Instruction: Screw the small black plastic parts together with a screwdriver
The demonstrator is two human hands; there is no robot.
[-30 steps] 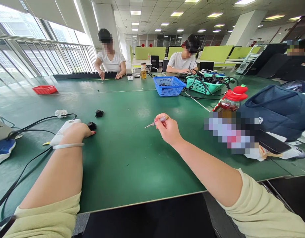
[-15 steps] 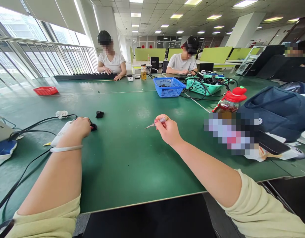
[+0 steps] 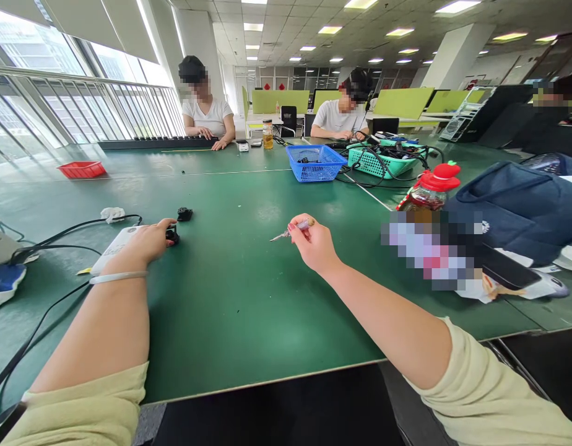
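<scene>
My right hand [image 3: 314, 244] is closed round a small screwdriver [image 3: 302, 228], its thin tip pointing left over the green table [image 3: 249, 347]. At the left, my left hand [image 3: 151, 240] has its thumb and finger on the sides of a small black part [image 3: 173, 234] resting on the table. Just beyond it sits a second black part [image 3: 184, 214]. A white power strip [image 3: 116, 248] lies partly beneath my left hand and wrist.
Black cables run along the left. A red tray [image 3: 82, 170] is at the far left, and a blue basket [image 3: 316, 164] and a green basket [image 3: 383, 162] stand at the back. A red-lidded jar [image 3: 432, 186] and a dark bag [image 3: 522, 204] are right. Two people sit opposite.
My left hand's fingers have spread a little round the black part, which shows more now. The right hand and screwdriver have hardly moved. The view has shifted slightly.
</scene>
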